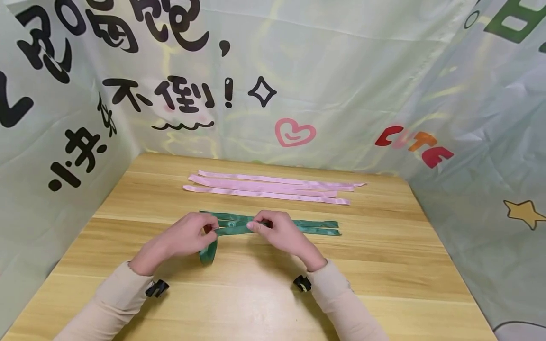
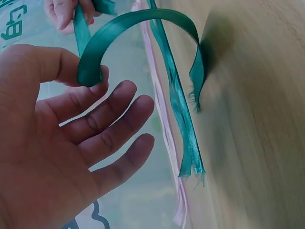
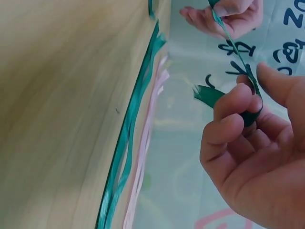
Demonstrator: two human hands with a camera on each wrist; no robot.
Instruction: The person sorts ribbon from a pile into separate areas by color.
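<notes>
A strip of green satin ribbon (image 1: 232,230) stretches between the two hands. My left hand (image 1: 189,232) pinches it between thumb and index finger, the other fingers spread in the left wrist view. Beyond that pinch, a loose end of the ribbon (image 2: 138,18) arcs over and hangs down with a frayed tip. My right hand (image 1: 283,232) pinches the same strip, fingers curled, and a short frayed end (image 3: 207,95) sticks out past them. Just behind the hands, more green ribbons (image 1: 317,223) lie side by side on the table, partly hidden by the hands in the head view.
Several pink ribbons (image 1: 273,183) lie in a row farther back on the wooden table (image 1: 256,303). A printed cloth (image 1: 341,94) with lettering and drawings stands behind the table and along both sides.
</notes>
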